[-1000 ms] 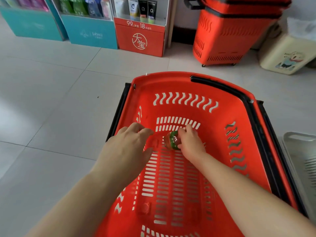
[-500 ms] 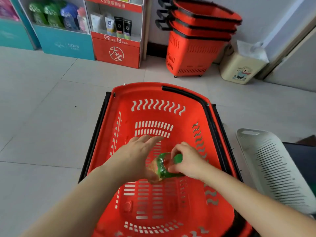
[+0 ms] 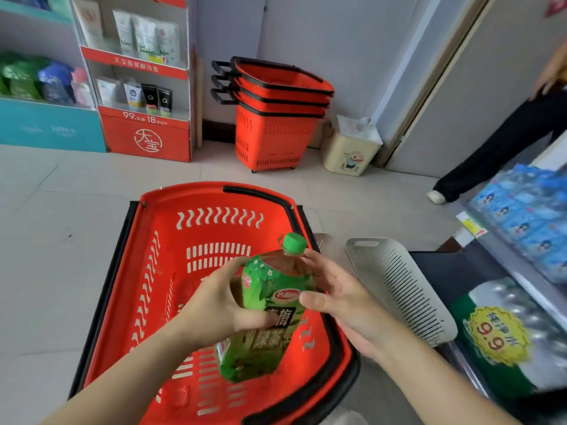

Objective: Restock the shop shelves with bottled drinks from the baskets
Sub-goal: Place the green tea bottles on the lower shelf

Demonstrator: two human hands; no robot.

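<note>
A green-labelled tea bottle (image 3: 270, 289) with a green cap hangs tilted above the red shopping basket (image 3: 184, 194) on the floor. My left hand (image 3: 214, 305) grips the bottle round its middle from the left. My right hand (image 3: 343, 296) lies against the bottle's right side, with its thumb on the label and its fairly straight fingers touching the shoulder below the cap. The part of the basket floor that shows holds nothing; my arms hide some of it.
A grey slotted plastic basket (image 3: 399, 286) leans right of the red one. Shelves at the right hold blue packs (image 3: 527, 216) and a shrink-wrapped water pack (image 3: 506, 332). A stack of red baskets (image 3: 276, 118), a cream bin (image 3: 349, 151) and a person's legs (image 3: 497, 148) stand beyond.
Both hands have lifted the bottle off the basket floor and turned it cap-up. The left hand now wraps its middle. My view has tilted up and to the right.
</note>
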